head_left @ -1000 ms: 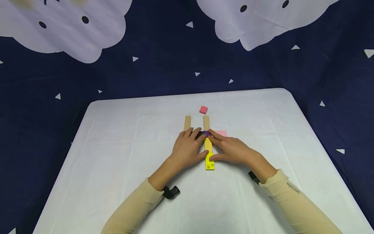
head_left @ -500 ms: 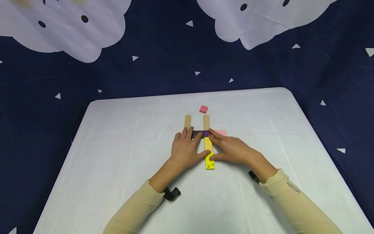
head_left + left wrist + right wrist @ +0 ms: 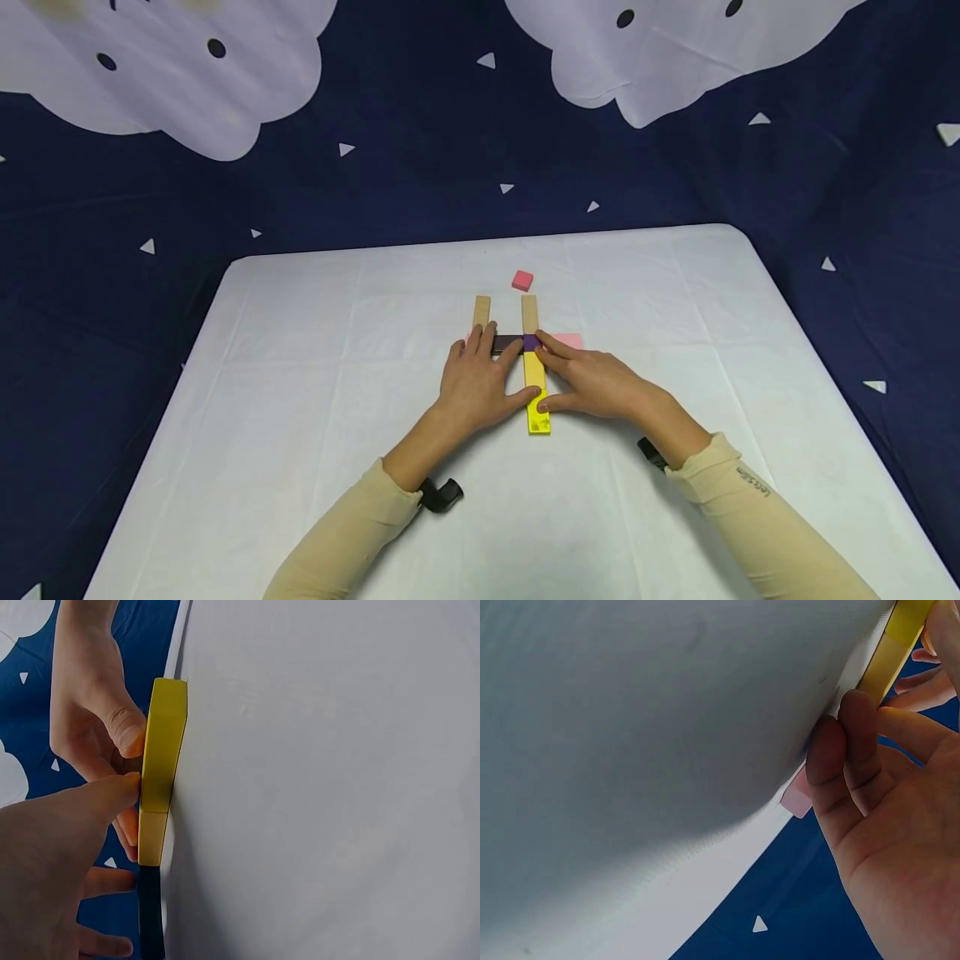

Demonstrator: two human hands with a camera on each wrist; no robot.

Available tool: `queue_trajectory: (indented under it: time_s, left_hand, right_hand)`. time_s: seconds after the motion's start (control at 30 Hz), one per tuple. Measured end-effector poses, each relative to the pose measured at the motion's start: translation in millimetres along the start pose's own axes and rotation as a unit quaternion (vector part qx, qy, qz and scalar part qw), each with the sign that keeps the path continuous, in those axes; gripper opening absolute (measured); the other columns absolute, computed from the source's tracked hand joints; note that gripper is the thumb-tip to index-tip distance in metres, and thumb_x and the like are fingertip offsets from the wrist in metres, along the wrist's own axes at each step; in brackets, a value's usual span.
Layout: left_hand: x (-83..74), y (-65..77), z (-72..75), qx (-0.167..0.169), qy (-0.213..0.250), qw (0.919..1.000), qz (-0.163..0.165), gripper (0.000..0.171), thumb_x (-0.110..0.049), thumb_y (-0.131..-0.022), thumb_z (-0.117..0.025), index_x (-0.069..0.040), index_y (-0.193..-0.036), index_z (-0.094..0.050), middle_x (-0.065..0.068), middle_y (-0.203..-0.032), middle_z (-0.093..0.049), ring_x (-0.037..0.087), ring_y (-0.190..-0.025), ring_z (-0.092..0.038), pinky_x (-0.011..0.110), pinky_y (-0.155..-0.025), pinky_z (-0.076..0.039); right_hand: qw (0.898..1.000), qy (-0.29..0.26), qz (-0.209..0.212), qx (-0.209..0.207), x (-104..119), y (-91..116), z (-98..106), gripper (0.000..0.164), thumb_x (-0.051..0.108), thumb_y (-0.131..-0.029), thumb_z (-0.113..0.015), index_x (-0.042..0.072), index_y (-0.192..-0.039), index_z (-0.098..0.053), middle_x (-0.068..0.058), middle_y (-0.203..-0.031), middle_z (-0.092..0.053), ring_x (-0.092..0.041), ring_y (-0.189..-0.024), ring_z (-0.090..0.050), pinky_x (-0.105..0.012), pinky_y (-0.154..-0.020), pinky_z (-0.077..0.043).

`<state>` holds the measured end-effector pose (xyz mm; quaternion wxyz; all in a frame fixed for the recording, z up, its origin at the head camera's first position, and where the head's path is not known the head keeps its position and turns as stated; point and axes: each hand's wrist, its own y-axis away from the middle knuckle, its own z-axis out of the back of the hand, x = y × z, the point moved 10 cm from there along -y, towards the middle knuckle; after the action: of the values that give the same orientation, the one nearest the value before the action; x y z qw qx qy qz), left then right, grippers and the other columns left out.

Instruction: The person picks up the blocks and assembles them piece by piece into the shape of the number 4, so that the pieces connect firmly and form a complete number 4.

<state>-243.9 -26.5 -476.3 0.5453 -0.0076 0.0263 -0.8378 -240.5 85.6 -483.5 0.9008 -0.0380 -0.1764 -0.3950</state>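
My left hand (image 3: 477, 387) lies spread with its thumb on the bright yellow block (image 3: 538, 422) and its fingers over the dark block (image 3: 507, 343) and the near end of a tan block (image 3: 482, 310). From the other side, my right hand (image 3: 600, 383) touches the same row with thumb and fingertips, by the purple block (image 3: 531, 342) and the paler yellow block (image 3: 535, 367). A second tan block (image 3: 529, 313) continues the row beyond the purple one. Pink block (image 3: 567, 341) sticks out right of it. In the left wrist view, the thumb presses the yellow block's side (image 3: 161, 750).
A small red block (image 3: 522, 280) lies apart, beyond the tan ones. Everything rests on a white-covered table (image 3: 337, 400). Behind its far edge hangs a navy cloth (image 3: 420, 167) with white clouds and triangles.
My left hand's fingers have shifted slightly left and spread, uncovering more of the dark block. Its thumb has slid a little further onto the yellow block. The right hand stays put.
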Motion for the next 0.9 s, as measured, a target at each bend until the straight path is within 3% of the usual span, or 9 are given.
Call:
queue_trajectory:
  time_s: [0.13, 0.2, 0.33, 0.43, 0.67, 0.77, 0.9]
  left_hand:
    - [5.8, -2.2, -1.3, 0.009, 0.027, 0.9995, 0.014, 0.089, -0.083, -0.079, -0.036, -0.028, -0.149, -0.037, 0.020, -0.153, -0.025, 0.037, -0.139, -0.024, 0.056, -0.106, -0.025]
    - [11.7, -4.9, 3.3, -0.003, 0.044, 0.9988, 0.020, 0.088, -0.081, -0.082, -0.035, -0.024, -0.149, -0.037, 0.017, -0.152, -0.028, 0.037, -0.138, -0.026, 0.055, -0.106, -0.026]
    - [31.8, -12.6, 22.5, -0.060, 0.074, 0.9949, 0.032, 0.066, -0.059, -0.093, -0.043, -0.016, -0.142, -0.047, 0.009, -0.146, -0.041, 0.034, -0.132, -0.037, 0.052, -0.101, -0.033]
    - [50.3, -17.3, 32.1, -0.086, 0.090, 0.9914, 0.041, 0.046, -0.039, -0.096, -0.049, -0.016, -0.135, -0.055, 0.005, -0.141, -0.048, 0.033, -0.127, -0.043, 0.052, -0.095, -0.038]
    - [82.3, -31.6, 29.2, -0.095, 0.128, 0.9858, 0.052, 0.039, -0.034, -0.096, -0.051, -0.018, -0.129, -0.062, 0.004, -0.136, -0.054, 0.032, -0.119, -0.050, 0.052, -0.086, -0.042]
    - [87.4, -38.7, 27.9, -0.106, 0.137, 0.9838, 0.045, 0.037, -0.034, -0.095, -0.054, -0.018, -0.127, -0.064, 0.002, -0.134, -0.057, 0.032, -0.116, -0.052, 0.051, -0.083, -0.044]
    - [89.0, -44.3, 23.5, -0.097, 0.141, 0.9844, 0.040, 0.036, -0.034, -0.094, -0.056, -0.019, -0.126, -0.064, 0.001, -0.132, -0.058, 0.032, -0.115, -0.053, 0.052, -0.082, -0.044]
  right_hand:
    - [1.000, -0.002, -0.002, 0.002, 0, 0, -1, 0.089, 0.064, -0.082, -0.062, 0.010, -0.148, -0.037, -0.006, -0.158, -0.018, -0.028, -0.119, -0.054, -0.046, -0.090, -0.048]
    - [1.000, -0.005, -0.003, 0.005, 0, 0, -2, 0.089, 0.064, -0.082, -0.062, 0.010, -0.148, -0.037, -0.005, -0.158, -0.017, -0.028, -0.118, -0.055, -0.047, -0.090, -0.048]
    - [1.000, 0.000, -0.007, 0.008, -1, 0, -1, 0.090, 0.066, -0.082, -0.061, 0.011, -0.148, -0.037, -0.004, -0.159, -0.016, -0.026, -0.119, -0.054, -0.046, -0.090, -0.048]
    - [1.000, 0.001, -0.009, 0.010, -1, 0, -1, 0.090, 0.066, -0.082, -0.061, 0.010, -0.148, -0.036, -0.004, -0.159, -0.016, -0.025, -0.120, -0.053, -0.045, -0.091, -0.047]
    - [1.000, 0.002, -0.013, 0.016, 0, 0, 1, 0.090, 0.064, -0.082, -0.062, 0.009, -0.148, -0.036, -0.004, -0.159, -0.015, -0.026, -0.122, -0.052, -0.046, -0.092, -0.047]
    - [1.000, 0.000, -0.013, 0.016, 0, 0, 1, 0.090, 0.063, -0.082, -0.063, 0.009, -0.148, -0.036, -0.005, -0.159, -0.016, -0.027, -0.122, -0.052, -0.046, -0.092, -0.047]
    - [1.000, -0.002, -0.014, 0.017, 0, 0, 0, 0.090, 0.064, -0.082, -0.062, 0.010, -0.148, -0.037, -0.004, -0.159, -0.016, -0.027, -0.120, -0.053, -0.046, -0.092, -0.047]
